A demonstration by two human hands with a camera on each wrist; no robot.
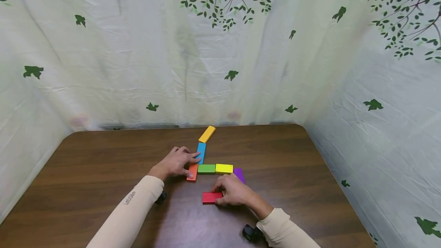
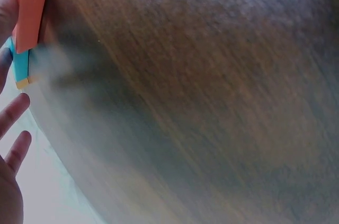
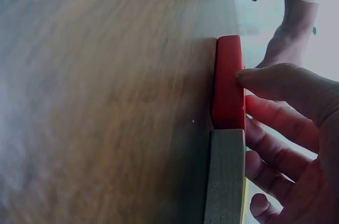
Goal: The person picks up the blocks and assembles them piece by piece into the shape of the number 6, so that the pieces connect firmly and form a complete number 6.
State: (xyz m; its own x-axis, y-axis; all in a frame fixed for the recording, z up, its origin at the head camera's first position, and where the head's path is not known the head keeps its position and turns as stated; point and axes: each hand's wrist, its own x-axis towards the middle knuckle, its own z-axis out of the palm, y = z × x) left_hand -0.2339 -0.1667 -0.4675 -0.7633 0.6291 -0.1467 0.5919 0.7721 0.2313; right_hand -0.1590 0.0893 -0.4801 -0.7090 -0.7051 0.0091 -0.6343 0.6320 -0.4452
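Note:
My right hand [image 1: 234,191] pinches a red block [image 1: 208,198], with the thumb on its near side and the index finger on the far side. A grey block [image 3: 226,176] meets the red block end to end in the right wrist view; the hand hides it in the head view. My left hand [image 1: 175,161] has its thumb on an orange block [image 1: 194,168] and fingers on a blue block [image 1: 202,148]; its other fingers are spread. Between the hands, a green block [image 1: 206,169] and a yellow block [image 1: 224,168] lie in line. Partly behind the right hand is a purple block [image 1: 239,174].
An amber block [image 1: 207,134] lies slanted beyond the blue one, near the back edge of the brown wooden table [image 1: 103,171]. Behind and beside the table hangs a pale curtain [image 1: 144,56] with leaf prints. A black device [image 1: 252,233] sits at the right wrist.

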